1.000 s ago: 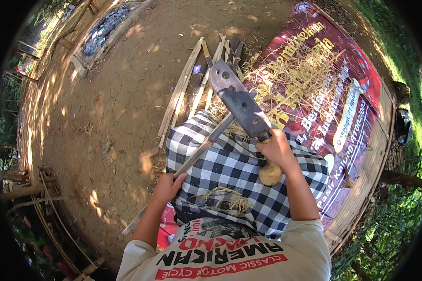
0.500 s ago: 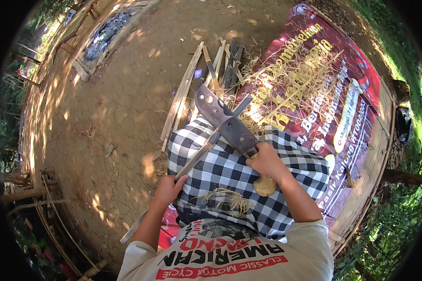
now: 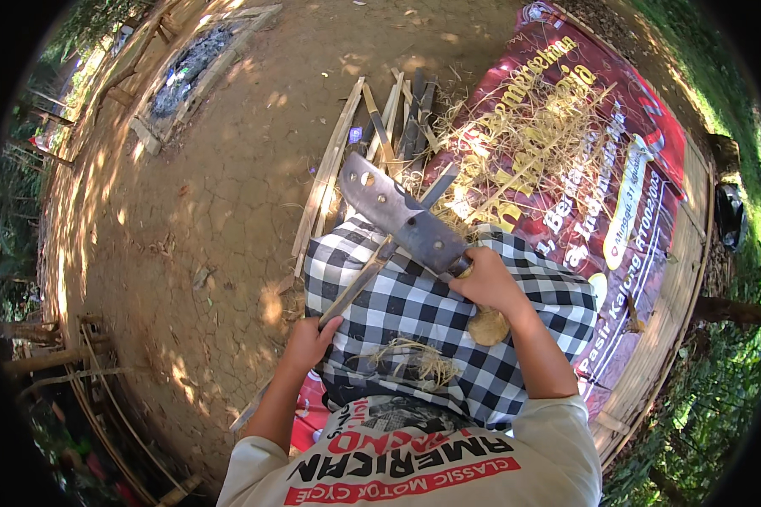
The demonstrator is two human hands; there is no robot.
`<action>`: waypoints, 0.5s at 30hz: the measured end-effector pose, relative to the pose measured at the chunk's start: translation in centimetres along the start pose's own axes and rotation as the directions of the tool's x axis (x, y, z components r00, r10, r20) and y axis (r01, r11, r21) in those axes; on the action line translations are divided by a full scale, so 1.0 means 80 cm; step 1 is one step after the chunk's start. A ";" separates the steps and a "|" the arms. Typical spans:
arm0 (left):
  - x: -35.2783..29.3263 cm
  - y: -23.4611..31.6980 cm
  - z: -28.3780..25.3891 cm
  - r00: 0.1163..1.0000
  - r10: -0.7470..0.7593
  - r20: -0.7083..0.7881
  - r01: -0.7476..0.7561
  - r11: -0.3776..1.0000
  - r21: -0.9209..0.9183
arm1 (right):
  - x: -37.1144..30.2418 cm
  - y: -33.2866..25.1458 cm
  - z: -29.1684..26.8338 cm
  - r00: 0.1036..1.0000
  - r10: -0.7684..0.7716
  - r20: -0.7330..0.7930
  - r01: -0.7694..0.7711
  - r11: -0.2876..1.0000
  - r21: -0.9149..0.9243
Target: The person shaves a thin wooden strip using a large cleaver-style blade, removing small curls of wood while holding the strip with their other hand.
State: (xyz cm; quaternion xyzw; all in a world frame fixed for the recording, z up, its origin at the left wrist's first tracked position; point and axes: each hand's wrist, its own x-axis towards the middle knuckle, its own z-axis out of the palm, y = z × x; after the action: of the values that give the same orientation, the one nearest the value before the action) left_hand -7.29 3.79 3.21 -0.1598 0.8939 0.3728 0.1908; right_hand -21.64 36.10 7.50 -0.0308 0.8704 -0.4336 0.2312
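My left hand (image 3: 311, 342) is closed around a long, narrow bamboo strip (image 3: 359, 283), which slants across my lap from beside my left forearm to beyond the blade. My right hand (image 3: 492, 279) grips the handle of a broad, dark machete (image 3: 402, 213). Its blade has several holes and lies across the strip, hiding part of it. The handle's rounded wooden end (image 3: 488, 326) shows below my right hand. A black-and-white checkered cloth (image 3: 380, 325) covers my lap, with thin curled shavings (image 3: 418, 359) on it.
Several bamboo strips (image 3: 334, 165) lie on the ground ahead. To the right, a dark red printed banner (image 3: 583, 245) bears a heap of shavings (image 3: 524, 148), with a bamboo slat edge (image 3: 672, 313) beyond. A framed ash pit (image 3: 193, 69) sits far left, and wooden rails (image 3: 59, 355) stand at lower left.
The machete has shifted slightly, its tip a little further left and its handle end a little right. Both hands keep their grips, and the strip stays under the blade.
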 end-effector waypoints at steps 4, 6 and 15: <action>0.002 0.003 0.001 1.000 -0.026 -0.005 0.026 1.000 0.012 | -0.003 0.000 0.013 0.998 0.056 0.016 -0.056 0.998 0.036; 0.003 0.002 0.000 1.000 -0.011 -0.005 0.011 1.000 0.029 | -0.010 0.005 0.021 0.987 0.002 0.163 0.014 0.995 -0.096; 0.002 -0.007 0.004 1.000 0.000 -0.027 0.001 1.000 0.022 | -0.007 0.003 0.021 0.999 0.052 0.011 -0.053 0.991 0.125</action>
State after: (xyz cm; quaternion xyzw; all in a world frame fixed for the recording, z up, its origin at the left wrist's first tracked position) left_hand -7.08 3.62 2.57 -0.1630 0.9005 0.3606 0.1803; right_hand -20.36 35.19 6.64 0.0048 0.8412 -0.4809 0.2473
